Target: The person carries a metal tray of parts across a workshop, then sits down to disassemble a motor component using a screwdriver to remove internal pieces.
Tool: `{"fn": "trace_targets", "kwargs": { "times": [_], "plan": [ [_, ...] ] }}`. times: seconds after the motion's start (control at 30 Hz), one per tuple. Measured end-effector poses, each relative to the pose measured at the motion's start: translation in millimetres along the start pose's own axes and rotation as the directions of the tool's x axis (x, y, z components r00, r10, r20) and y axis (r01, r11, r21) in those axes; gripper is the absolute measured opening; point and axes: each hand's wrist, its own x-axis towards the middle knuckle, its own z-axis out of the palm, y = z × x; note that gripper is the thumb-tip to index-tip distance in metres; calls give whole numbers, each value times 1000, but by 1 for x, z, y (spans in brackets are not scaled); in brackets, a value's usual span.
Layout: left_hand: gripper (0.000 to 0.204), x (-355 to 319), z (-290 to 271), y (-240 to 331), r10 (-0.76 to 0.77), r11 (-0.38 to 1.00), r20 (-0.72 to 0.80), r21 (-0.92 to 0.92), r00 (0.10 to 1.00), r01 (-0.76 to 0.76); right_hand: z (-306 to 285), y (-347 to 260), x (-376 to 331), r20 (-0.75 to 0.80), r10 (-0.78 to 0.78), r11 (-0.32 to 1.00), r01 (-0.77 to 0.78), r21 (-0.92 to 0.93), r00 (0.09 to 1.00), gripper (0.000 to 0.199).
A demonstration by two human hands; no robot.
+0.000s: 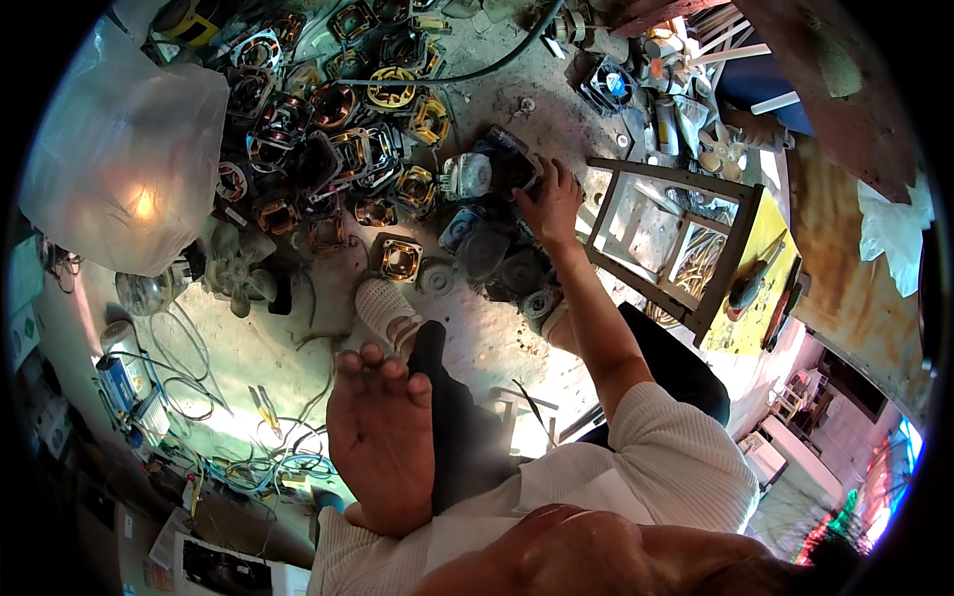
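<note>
My right hand reaches forward to a dark, squarish motor casing, with thumb and fingers closed on its right edge. A rounded grey motor cover lies just left of that casing. Nearer to me is a cluster of dark round motor parts. In front of my chest, my left hand is raised, its palm turned up and its fingers apart. Nothing lies in it. A small square stator with copper windings sits on the floor beside my shoe.
Several stators with copper windings are heaped at the far left. An overturned wooden stool frame stands right of my arm. A hanging plastic sheet, pliers and tangled wires are at left. A hose crosses the back.
</note>
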Motion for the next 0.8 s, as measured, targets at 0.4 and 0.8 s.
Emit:
{"fn": "trace_targets", "kwargs": {
  "times": [0.4,0.8],
  "plan": [
    [22,-7,-3,7,5,1000,-11,30,1000,-4,43,-65,64,600,-346,877,476,-68,722,70],
    [30,-6,-2,10,43,999,13,-11,999,-43,-42,-21,14,537,-50,290,-502,815,842,73]
  ]
}}
